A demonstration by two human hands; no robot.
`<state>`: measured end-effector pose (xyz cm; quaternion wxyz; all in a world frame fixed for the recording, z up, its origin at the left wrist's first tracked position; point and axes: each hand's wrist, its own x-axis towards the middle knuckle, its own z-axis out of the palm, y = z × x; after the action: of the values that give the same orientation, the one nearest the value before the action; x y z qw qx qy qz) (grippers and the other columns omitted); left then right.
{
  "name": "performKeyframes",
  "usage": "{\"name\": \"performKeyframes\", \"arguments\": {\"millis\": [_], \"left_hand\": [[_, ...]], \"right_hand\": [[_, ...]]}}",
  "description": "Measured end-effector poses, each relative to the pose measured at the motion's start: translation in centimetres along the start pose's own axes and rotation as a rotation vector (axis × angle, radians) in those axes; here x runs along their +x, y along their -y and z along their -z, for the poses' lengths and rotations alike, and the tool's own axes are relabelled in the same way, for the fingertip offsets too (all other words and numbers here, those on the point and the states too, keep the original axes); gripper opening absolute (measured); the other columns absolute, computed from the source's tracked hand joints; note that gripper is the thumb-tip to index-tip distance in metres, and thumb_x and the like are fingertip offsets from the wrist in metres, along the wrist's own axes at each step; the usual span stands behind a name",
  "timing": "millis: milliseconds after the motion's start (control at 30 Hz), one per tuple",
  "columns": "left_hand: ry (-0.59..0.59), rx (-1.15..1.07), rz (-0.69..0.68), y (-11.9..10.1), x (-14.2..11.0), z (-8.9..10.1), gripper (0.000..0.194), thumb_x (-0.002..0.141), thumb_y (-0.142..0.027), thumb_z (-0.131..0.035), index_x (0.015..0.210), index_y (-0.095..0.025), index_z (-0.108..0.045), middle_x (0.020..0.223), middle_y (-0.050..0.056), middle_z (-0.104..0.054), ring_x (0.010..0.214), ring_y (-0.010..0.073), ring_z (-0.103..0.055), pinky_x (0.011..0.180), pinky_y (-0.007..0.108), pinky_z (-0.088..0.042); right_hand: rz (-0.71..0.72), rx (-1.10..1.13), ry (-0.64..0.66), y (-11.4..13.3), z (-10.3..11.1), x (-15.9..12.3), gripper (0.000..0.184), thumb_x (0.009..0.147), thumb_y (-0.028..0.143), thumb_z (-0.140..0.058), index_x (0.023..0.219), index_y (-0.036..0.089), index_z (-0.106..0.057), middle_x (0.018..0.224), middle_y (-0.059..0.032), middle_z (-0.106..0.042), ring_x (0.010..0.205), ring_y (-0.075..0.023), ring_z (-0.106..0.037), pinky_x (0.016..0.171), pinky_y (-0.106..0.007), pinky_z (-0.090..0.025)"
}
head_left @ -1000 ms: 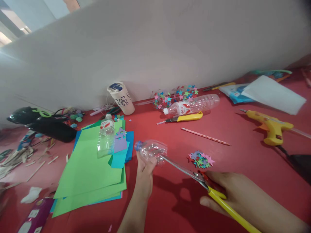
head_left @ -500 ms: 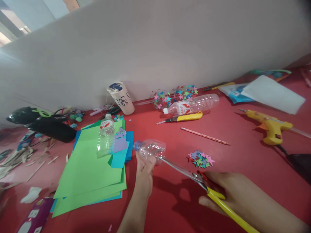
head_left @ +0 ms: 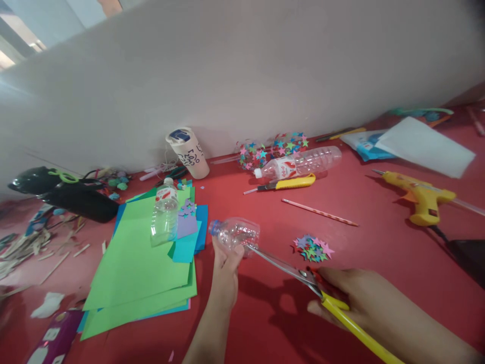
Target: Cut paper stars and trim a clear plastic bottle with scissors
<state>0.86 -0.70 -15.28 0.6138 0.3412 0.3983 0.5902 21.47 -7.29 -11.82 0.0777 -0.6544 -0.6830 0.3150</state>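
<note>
My left hand (head_left: 226, 270) is closed round the underside of a clear plastic bottle top (head_left: 240, 232) with a blue cap, its cut end facing right. In my right hand (head_left: 359, 290) is a pair of long-bladed scissors (head_left: 288, 268) with yellow on the handle. The blade tips meet the bottle near its cut edge, beside my left thumb; whether they are on the inside or the outside I cannot tell. My right fingers partly hide the handle loops. A heap of foam stars (head_left: 312, 247) lies just beyond the scissors.
Green paper sheets (head_left: 140, 273) with a small bottle (head_left: 164, 215) are at left. Behind lie a larger bottle (head_left: 303, 163), a yellow utility knife (head_left: 295, 182) and a striped pencil (head_left: 320, 212). A yellow glue gun (head_left: 422, 197) rests at right; a tumbler (head_left: 191, 156) stands by the wall.
Almost nothing differs. My right thumb and the scissors have shifted very slightly, while the bottle top stays in my left hand.
</note>
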Motion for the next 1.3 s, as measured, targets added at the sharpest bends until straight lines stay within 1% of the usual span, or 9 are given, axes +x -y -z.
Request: {"name": "performKeyframes", "arguments": {"millis": [267,400,533,667,800,867,933,1133,1300], "left_hand": [[-0.006,0.013,0.013,-0.1,0.0,0.0,0.062,0.076,-0.037,-0.077,0.132,-0.027,-0.049,0.117,0.01,-0.067,0.103,0.0285,-0.068,0.087,0.042,-0.055],[-0.012,0.035,0.024,-0.3,0.0,0.1,0.064,0.075,-0.036,-0.077,0.132,-0.027,-0.05,0.116,0.009,-0.068,0.102,0.0266,-0.069,0.089,0.041,-0.054],[-0.009,0.059,0.041,-0.3,0.0,0.2,0.064,0.076,-0.034,-0.076,0.133,-0.027,-0.049,0.114,0.009,-0.068,0.1,0.0256,-0.069,0.083,0.038,-0.056],[0.018,0.015,0.0,-0.4,-0.2,0.2,0.065,0.074,-0.033,-0.078,0.132,-0.028,-0.05,0.119,0.009,-0.067,0.103,0.0261,-0.068,0.087,0.041,-0.055],[0.038,-0.017,0.035,-0.6,0.0,0.3,0.056,0.079,-0.044,-0.071,0.13,-0.027,-0.054,0.117,0.009,-0.069,0.108,0.0293,-0.067,0.088,0.042,-0.055],[-0.001,-0.024,0.081,-0.6,0.1,0.5,0.054,0.084,-0.051,-0.064,0.131,-0.025,-0.055,0.111,0.01,-0.071,0.107,0.0294,-0.067,0.087,0.043,-0.054],[-0.053,-0.027,0.113,-0.5,0.2,0.5,0.059,0.082,-0.055,-0.064,0.132,-0.025,-0.054,0.109,0.009,-0.072,0.106,0.0287,-0.068,0.088,0.043,-0.054],[-0.119,-0.001,0.136,0.1,0.3,0.5,0.061,0.078,-0.056,-0.068,0.129,-0.025,-0.056,0.118,0.008,-0.071,0.121,0.0273,-0.061,0.103,0.042,-0.045],[-0.078,-0.005,0.126,0.4,0.2,0.9,0.058,0.081,-0.056,-0.066,0.128,-0.024,-0.057,0.12,0.01,-0.071,0.122,0.0286,-0.06,0.105,0.046,-0.044]], "right_hand": [[0.053,0.018,-0.058,-0.5,0.0,-0.2,0.04,0.082,0.063,-0.058,0.067,0.025,-0.061,0.057,-0.0031,-0.064,0.048,-0.0215,-0.057,0.048,-0.029,-0.041],[0.059,0.003,-0.047,-0.5,0.1,-0.1,0.041,0.082,0.063,-0.059,0.066,0.025,-0.061,0.055,-0.0033,-0.063,0.049,-0.022,-0.058,0.05,-0.029,-0.042],[0.027,-0.021,-0.019,-0.2,0.3,0.0,0.041,0.081,0.062,-0.06,0.064,0.025,-0.059,0.058,-0.0045,-0.065,0.052,-0.0229,-0.06,0.052,-0.03,-0.042],[0.02,-0.011,-0.017,-0.2,0.4,0.1,0.043,0.082,0.064,-0.058,0.064,0.025,-0.058,0.059,-0.0043,-0.065,0.053,-0.0228,-0.06,0.051,-0.03,-0.041],[0.033,-0.017,-0.021,-0.3,0.3,0.1,0.044,0.082,0.065,-0.057,0.062,0.025,-0.055,0.058,-0.0034,-0.064,0.052,-0.0221,-0.058,0.05,-0.03,-0.038],[0.014,-0.039,0.011,-0.4,0.2,0.2,0.043,0.081,0.064,-0.057,0.062,0.026,-0.052,0.06,-0.0037,-0.065,0.052,-0.0221,-0.056,0.05,-0.031,-0.035],[-0.023,-0.058,0.056,-0.5,0.1,0.1,0.041,0.08,0.063,-0.058,0.063,0.026,-0.049,0.063,-0.0043,-0.066,0.053,-0.0231,-0.055,0.051,-0.031,-0.034],[-0.051,-0.058,0.101,-0.3,0.1,-0.1,0.038,0.078,0.063,-0.059,0.071,0.026,-0.052,0.071,-0.0056,-0.069,0.061,-0.027,-0.061,0.054,-0.033,-0.035],[-0.055,-0.047,0.109,0.0,0.2,0.1,0.04,0.081,0.064,-0.055,0.068,0.026,-0.051,0.069,-0.0065,-0.068,0.061,-0.0268,-0.061,0.056,-0.033,-0.036]]}}
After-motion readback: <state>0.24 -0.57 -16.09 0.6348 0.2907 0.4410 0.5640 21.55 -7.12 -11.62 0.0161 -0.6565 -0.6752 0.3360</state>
